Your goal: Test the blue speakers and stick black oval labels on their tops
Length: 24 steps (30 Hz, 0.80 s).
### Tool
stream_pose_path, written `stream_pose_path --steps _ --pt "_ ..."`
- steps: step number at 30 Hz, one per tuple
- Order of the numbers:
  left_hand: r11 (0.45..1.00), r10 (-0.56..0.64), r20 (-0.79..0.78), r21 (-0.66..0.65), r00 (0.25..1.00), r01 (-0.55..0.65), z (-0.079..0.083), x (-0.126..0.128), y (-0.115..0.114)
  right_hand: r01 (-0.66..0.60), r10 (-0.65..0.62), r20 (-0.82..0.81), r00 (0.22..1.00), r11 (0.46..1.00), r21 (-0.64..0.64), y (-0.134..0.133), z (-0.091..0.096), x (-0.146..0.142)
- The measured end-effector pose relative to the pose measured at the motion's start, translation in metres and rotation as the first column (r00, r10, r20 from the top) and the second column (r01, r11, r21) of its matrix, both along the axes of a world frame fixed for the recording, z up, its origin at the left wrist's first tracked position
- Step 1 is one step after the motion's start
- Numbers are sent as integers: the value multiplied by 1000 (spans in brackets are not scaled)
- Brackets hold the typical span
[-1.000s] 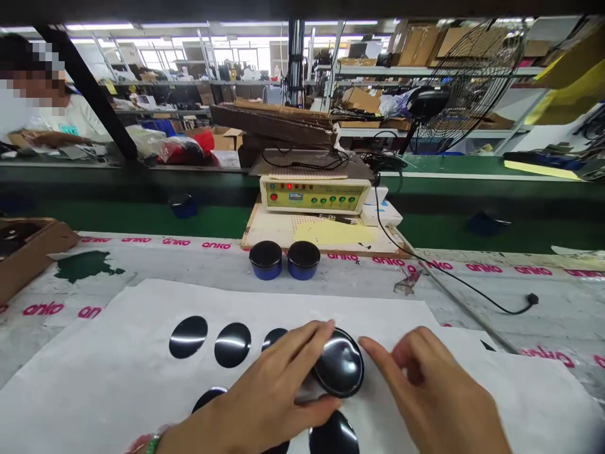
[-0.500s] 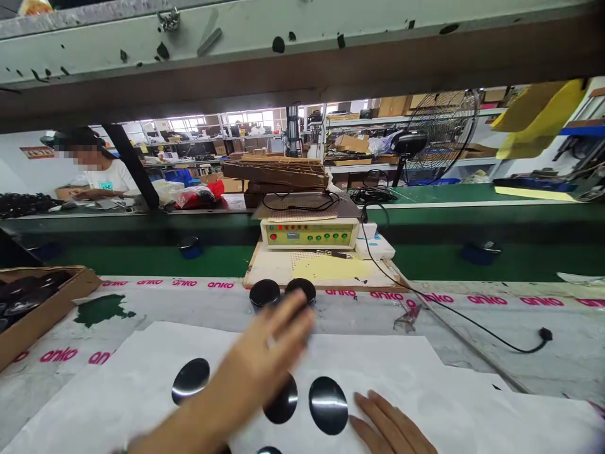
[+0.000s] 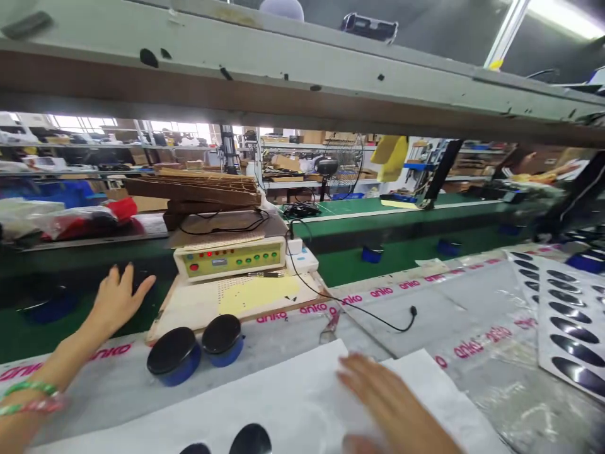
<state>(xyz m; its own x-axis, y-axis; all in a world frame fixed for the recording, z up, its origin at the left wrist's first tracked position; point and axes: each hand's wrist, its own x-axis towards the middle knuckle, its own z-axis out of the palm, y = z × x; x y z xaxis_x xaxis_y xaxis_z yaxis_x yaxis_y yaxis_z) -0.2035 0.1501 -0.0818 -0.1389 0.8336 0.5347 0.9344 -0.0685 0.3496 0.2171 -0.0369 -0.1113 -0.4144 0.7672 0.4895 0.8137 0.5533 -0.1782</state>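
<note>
My left hand [image 3: 118, 299], its fingers spread, reaches over the green belt [image 3: 14, 337] to the left of the control box [image 3: 231, 257]. Two round blue tubs with black tops, the left tub [image 3: 174, 356] and the right tub [image 3: 222, 340], stand side by side at the bench's near part. Blurred by motion, my right hand [image 3: 392, 403] stretches its fingers over a white sheet [image 3: 302, 384]. Black glossy discs lie on that sheet, one disc [image 3: 251, 439] cut off by the lower edge. A similar blue tub [image 3: 50, 306] sits on the belt beyond my left hand.
Sheets of black oval stickers [image 3: 570, 309] lie at the right. A black cable [image 3: 368, 318] with a plug crosses the plastic-covered bench [image 3: 472, 315]. More blue tubs, one tub [image 3: 372, 253] among them, sit on the belt. A shelf beam [image 3: 293, 88] spans overhead.
The view has swung to the right. My left hand has gone from the two tubs to over the belt on the left. My right hand remains over the white sheet.
</note>
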Motion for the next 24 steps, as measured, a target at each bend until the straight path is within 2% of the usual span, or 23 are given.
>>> stream_pose_path --steps 2,4,7,9,12,15,18,20,22,24 --pt "997 -83 -61 -3 995 83 12 3 -15 115 -115 20 993 993 5 21 16 28" --pt "980 -196 -125 -54 973 191 19 9 -36 172 -172 30 985 985 -31 50 24 51" --pt "922 -373 -202 -193 905 337 18 25 -70 268 -263 55 963 952 -149 110 31 76" --pt "884 -456 -253 -244 853 399 13 39 -90 343 -339 54 939 924 -169 152 37 88" --pt "865 -502 -311 -192 807 464 9 60 -117 487 -490 19 872 861 -146 204 48 104" --pt "853 -519 -273 -107 810 510 14 75 -145 583 -596 -29 803 794 -172 234 55 115" --pt "788 -616 -128 -96 778 608 21 89 -171 580 -610 -59 790 775 -251 251 57 112" --pt "730 -670 75 -115 739 674 22 102 -180 532 -575 -88 813 796 -290 251 62 97" --pt "677 -642 365 -143 674 722 19 120 -180 435 -491 -131 861 845 -310 233 71 71" --pt "599 -520 670 -156 530 786 14 146 -171 277 -342 -169 924 906 -320 189 82 37"
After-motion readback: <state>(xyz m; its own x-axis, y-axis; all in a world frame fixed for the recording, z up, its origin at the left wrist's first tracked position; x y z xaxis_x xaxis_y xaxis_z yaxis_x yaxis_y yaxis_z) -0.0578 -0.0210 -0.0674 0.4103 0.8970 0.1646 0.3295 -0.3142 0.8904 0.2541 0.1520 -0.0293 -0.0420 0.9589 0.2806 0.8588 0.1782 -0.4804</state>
